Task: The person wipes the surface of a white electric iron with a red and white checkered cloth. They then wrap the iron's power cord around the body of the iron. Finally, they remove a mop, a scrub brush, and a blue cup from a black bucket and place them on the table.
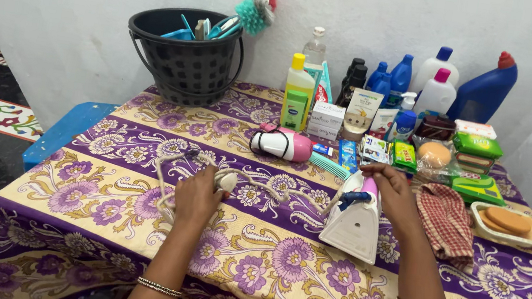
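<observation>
Head view of a table covered with a cream and purple floral cloth (276, 270). The left hand (197, 195) is clenched around the white plug (227, 180) and a loop of the pale braided power cord (166, 184); the plug shows just beyond the fingertips, and the cord trails from the fingers to the right, toward the iron. The right hand (396, 197) grasps the top of the white electric iron with pink and blue handle (355, 219), which stands on its heel, soleplate facing the camera; the iron's body lies just inward of and below these fingers. Beyond the fingers of both hands lies a pink and white hair dryer (281, 143). Just outward of the right-hand fingers rests a red checked cloth (446, 222). Well beyond the left-hand fingers stands a black plastic bucket (185, 56).
</observation>
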